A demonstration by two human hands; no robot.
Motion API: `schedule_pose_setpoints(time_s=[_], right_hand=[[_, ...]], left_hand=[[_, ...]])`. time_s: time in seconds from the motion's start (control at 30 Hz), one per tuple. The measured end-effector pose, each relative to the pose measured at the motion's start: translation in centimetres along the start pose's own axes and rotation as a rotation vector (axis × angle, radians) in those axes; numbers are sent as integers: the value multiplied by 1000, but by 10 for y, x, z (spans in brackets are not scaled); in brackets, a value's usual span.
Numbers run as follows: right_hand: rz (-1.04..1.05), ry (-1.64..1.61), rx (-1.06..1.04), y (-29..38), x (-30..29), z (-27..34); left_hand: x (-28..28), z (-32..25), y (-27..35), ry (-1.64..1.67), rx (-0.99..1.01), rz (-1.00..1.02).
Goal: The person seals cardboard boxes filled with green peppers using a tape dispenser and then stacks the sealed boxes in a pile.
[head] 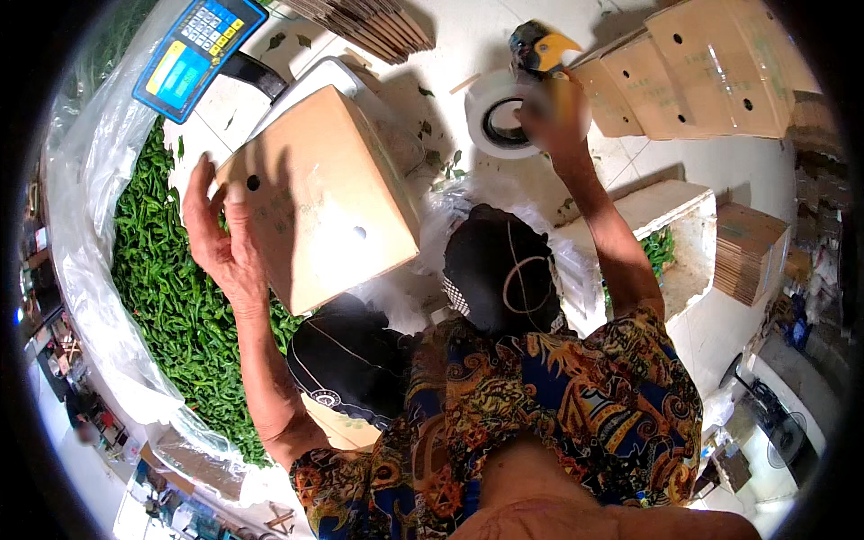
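My right hand [553,125] is raised at the upper right and grips a packing tape dispenser [555,52] with a yellow and black head. A wide roll of clear tape [480,111] sits on it, and the hand is somewhat blurred. Below my left hand [226,243] lies the left edge of a closed cardboard box [331,182]. That hand has its fingers spread and throws a shadow on the box; whether a fingertip touches the cardboard, I cannot tell. The box has round holes and rests tilted in view by a platform scale [331,71].
The scale's blue display [196,57] stands at the upper left. Green chili peppers [175,290] lie heaped beside plastic sheeting [101,270]. Flattened cartons [364,27], more boxes [709,74] and a white foam box [698,250] with peppers surround me.
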State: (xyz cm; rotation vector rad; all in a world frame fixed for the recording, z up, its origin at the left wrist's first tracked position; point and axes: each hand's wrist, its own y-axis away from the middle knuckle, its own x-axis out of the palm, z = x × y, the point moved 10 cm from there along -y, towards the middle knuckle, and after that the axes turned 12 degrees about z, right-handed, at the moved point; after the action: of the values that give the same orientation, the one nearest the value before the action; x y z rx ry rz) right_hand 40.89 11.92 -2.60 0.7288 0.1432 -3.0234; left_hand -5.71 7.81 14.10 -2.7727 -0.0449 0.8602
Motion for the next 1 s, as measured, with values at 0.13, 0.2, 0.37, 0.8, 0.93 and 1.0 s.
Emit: schedule_pose_setpoints(time_s=[0.13,0.2,0.37,0.8,0.93,1.0], right_hand=[[220,-112,-90,-15,8,118],[265,-217,-47,-19,23,142],[247,-3,-270,-1,55,196],[266,317,-513,24,73,262],[319,338,-468,25,78,261],[340,353,-491,26,81,264]], left_hand=[[48,-45,-16,243,-164,250],[70,-84,-20,243,-68,363],[81,-109,-26,339,45,377],[85,-79,-16,651,-215,461],[85,-71,-11,712,-221,485],[86,-62,-9,702,-235,503]])
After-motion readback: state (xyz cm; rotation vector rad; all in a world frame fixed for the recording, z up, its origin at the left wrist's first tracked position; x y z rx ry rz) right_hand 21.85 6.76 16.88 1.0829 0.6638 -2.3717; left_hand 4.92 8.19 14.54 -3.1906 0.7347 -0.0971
